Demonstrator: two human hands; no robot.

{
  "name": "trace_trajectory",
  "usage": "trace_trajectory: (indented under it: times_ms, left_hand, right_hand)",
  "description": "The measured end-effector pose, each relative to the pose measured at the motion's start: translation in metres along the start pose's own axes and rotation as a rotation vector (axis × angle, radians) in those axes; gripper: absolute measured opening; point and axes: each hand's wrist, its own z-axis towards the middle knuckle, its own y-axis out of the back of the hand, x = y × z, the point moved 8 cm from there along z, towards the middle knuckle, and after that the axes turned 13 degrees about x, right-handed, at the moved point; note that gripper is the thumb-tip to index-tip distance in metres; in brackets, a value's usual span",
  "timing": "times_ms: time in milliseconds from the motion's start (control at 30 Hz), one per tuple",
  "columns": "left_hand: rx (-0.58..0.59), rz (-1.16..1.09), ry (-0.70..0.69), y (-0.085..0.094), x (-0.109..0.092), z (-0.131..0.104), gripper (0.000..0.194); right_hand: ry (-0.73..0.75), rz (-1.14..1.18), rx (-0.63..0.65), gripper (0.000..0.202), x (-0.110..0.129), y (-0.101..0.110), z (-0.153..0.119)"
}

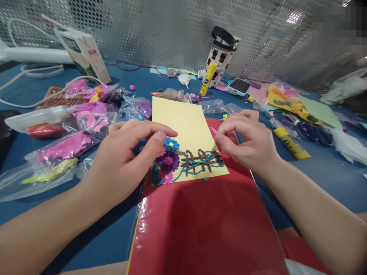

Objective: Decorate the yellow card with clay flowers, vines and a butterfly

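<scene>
A pale yellow card (180, 114) lies on a red sheet in a clear sleeve (212, 221). Clay flowers in blue, purple and pink (168, 160) fill the card's lower left, and a brown clay fence (197, 162) wound with teal strands runs along its lower edge. My left hand (129, 152) hovers over the card's left side, index finger stretched out, partly covering the flowers. At the card's right edge my right hand (246, 141) has thumb and index finger pinched together; what is between them is hidden. A thin pink tool (234, 158) shows partly below that hand.
Bags of coloured clay (65, 147) crowd the left, near a drink carton (86, 53). Behind the card stand a glue stick (208, 78) and a patterned tumbler (220, 57). A phone (239, 86), another glue stick (291, 143) and dark-handled scissors (314, 131) lie right.
</scene>
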Motion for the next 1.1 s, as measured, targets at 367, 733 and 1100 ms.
trace_trajectory:
  times_ms: [367,733,1100]
  left_hand:
    - [0.023,0.025,0.011,-0.001,0.002,-0.001,0.024]
    - [0.030,0.044,0.031,-0.002,0.002,0.001,0.025]
    - [0.007,0.073,-0.017,-0.002,0.000,-0.002,0.023]
  right_hand:
    - [-0.050,0.081,0.244,0.008,-0.030,-0.020,0.001]
    - [-0.022,0.248,0.303,0.012,-0.024,-0.023,0.003]
    - [-0.041,0.217,0.250,0.008,-0.007,-0.025,0.004]
